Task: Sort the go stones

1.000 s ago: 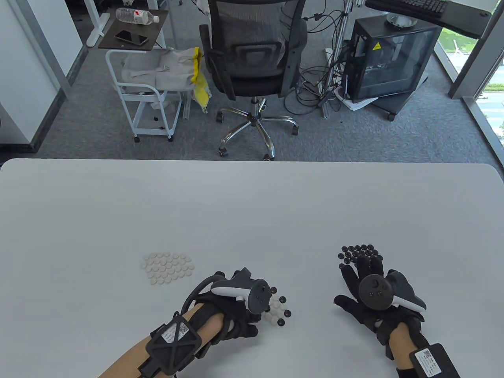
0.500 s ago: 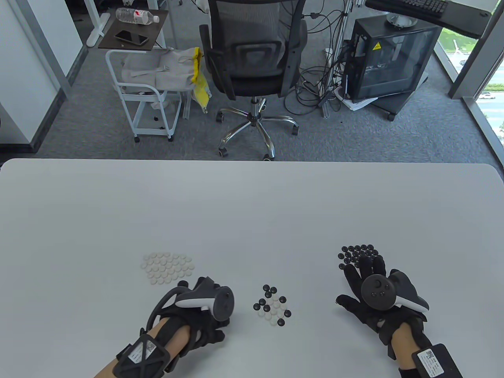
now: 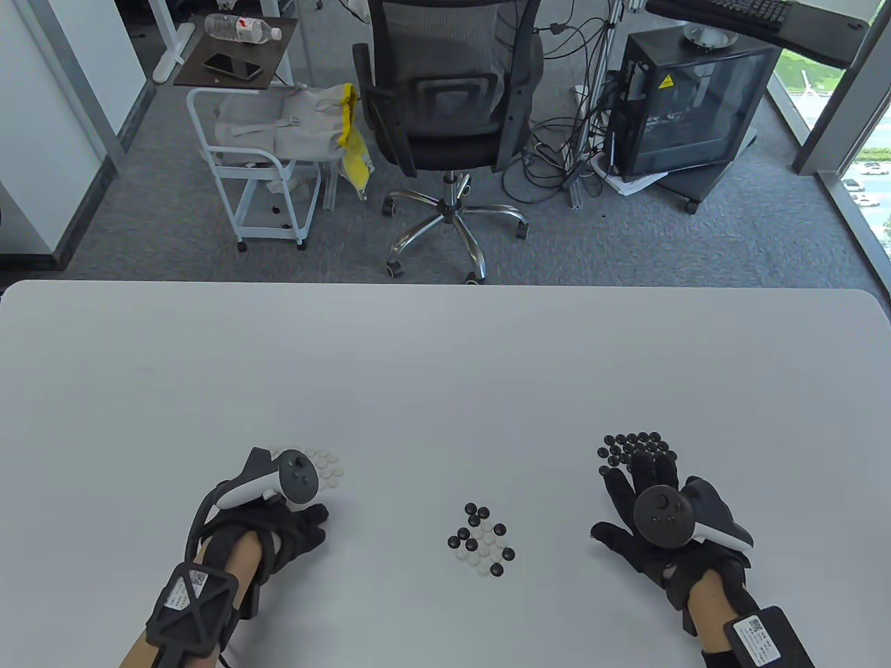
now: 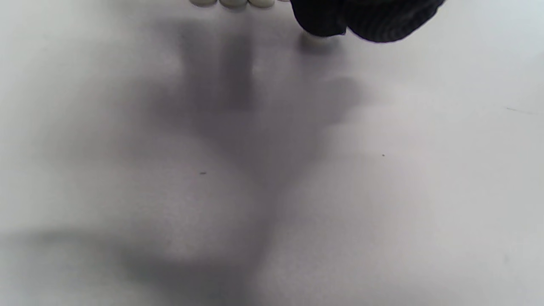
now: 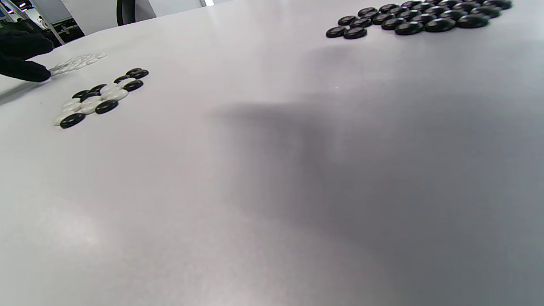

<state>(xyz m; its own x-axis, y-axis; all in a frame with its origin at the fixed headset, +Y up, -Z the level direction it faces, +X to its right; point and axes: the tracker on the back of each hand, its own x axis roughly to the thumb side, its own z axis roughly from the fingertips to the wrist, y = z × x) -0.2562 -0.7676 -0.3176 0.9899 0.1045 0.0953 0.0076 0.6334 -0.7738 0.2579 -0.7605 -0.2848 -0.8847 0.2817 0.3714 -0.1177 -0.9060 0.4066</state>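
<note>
in the table view the left hand (image 3: pixel 278 529) sits at the lower left of the frame over the near edge of the white pile (image 3: pixel 324 466), its tracker hiding most of the fingers. only the left wrist view shows a fingertip (image 4: pixel 323 21) pressing one white stone (image 4: pixel 316 39) onto the counter (image 3: pixel 445 376); whether the fingers pinch it i cannot tell. the right wrist view alone shows the mixed pile (image 5: pixel 97 97) side-on at its upper left. the right hand (image 3: pixel 647 515) lies flat, fingers spread, tips touching the black pile (image 3: pixel 630 445) at lower right. half a second ago the left hand was nearer the mixed pile.
</note>
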